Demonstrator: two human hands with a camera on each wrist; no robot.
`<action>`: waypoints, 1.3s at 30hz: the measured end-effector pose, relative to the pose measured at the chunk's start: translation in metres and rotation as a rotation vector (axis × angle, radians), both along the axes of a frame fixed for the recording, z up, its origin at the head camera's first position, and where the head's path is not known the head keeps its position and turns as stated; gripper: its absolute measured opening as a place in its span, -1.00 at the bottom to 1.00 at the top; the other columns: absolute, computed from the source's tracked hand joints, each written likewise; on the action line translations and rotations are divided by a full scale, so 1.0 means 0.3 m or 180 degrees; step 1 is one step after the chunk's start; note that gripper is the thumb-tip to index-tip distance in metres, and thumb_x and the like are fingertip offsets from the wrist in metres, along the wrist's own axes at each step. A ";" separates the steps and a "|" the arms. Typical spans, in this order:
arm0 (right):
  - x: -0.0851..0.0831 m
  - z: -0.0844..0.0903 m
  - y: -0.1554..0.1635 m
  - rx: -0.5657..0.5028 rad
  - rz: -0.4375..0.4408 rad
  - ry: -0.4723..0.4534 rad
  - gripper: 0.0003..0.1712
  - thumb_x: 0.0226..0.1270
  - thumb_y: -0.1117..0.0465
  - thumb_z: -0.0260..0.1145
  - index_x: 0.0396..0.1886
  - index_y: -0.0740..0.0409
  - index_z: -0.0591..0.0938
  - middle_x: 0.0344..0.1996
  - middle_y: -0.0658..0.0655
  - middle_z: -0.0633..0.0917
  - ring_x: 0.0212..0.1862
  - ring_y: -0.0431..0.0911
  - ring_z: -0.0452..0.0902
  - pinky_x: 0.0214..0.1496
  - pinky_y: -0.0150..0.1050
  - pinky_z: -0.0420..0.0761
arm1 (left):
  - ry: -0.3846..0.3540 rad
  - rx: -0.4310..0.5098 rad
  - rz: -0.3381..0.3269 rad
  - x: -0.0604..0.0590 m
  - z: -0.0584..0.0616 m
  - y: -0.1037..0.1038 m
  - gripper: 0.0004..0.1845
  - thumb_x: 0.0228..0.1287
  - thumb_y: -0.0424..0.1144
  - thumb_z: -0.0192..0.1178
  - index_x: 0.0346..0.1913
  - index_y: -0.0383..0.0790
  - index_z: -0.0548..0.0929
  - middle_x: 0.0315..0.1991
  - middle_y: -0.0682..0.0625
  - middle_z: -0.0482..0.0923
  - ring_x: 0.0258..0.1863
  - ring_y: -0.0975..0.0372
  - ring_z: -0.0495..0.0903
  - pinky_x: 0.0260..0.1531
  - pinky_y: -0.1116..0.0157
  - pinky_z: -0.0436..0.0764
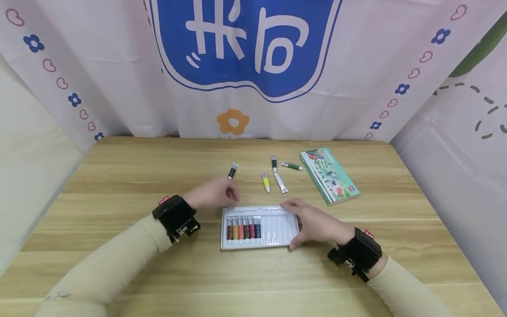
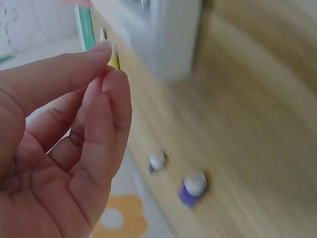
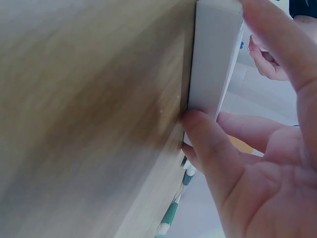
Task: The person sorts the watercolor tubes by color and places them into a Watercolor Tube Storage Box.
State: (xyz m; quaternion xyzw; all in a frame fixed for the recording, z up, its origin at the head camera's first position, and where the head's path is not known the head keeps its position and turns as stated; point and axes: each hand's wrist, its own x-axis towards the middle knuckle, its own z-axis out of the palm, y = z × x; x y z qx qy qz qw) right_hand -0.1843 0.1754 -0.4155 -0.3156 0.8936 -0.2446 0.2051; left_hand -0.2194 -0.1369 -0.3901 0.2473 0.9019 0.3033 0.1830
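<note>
A white plastic paint tray [image 1: 277, 211] lies flat on the table, with several small paint tubes [image 1: 243, 228] side by side in its left half. My right hand [image 1: 317, 222] grips the tray's right end, thumb at the near corner and fingers along the far and right edges. In the right wrist view, fingertips press the tray's white side wall [image 3: 213, 59]. Just beyond the tray's far left corner hovers my left hand [image 1: 215, 192], its fingers loosely bent and thumb near the index tip. Nothing shows between them. A black tube [image 1: 233, 171] lies past that hand.
Several loose tubes, among them a yellow one [image 1: 266, 182] and a white one [image 1: 281, 183], lie behind the tray. A green illustrated box [image 1: 330, 176] rests at the back right. In the left wrist view, a purple tube [image 2: 188, 196] with a white cap appears blurred on the table.
</note>
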 end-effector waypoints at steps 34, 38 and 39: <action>-0.008 0.004 -0.001 0.0069 0.0000 -0.0058 0.27 -0.11 0.05 0.74 0.55 0.33 0.27 0.45 0.37 0.32 0.41 0.23 0.33 0.43 0.08 0.37 | -0.0530 -0.0221 0.1792 -0.286 -0.024 -0.027 -0.85 0.26 -0.27 0.40 -0.34 -0.32 0.73 -0.52 -0.02 0.64 -0.53 0.21 0.55 -0.46 0.34 0.51; -0.008 0.006 -0.003 0.0044 0.0012 -0.0071 0.27 -0.11 0.04 0.74 0.55 0.33 0.27 0.46 0.37 0.32 0.41 0.24 0.33 0.43 0.08 0.37 | -0.0560 -0.0474 0.1883 -0.308 -0.030 0.010 -0.70 0.19 -0.14 0.49 -0.51 -0.26 0.65 -0.65 0.02 0.57 -0.65 0.28 0.52 -0.61 0.39 0.45; -0.008 0.006 -0.004 0.0037 0.0017 -0.0072 0.26 -0.10 0.04 0.74 0.55 0.33 0.27 0.46 0.37 0.32 0.41 0.24 0.33 0.43 0.08 0.37 | -0.0522 -0.0536 0.1881 -0.311 -0.032 0.018 -0.68 0.18 -0.14 0.50 -0.53 -0.25 0.63 -0.67 0.03 0.56 -0.67 0.29 0.51 -0.62 0.40 0.44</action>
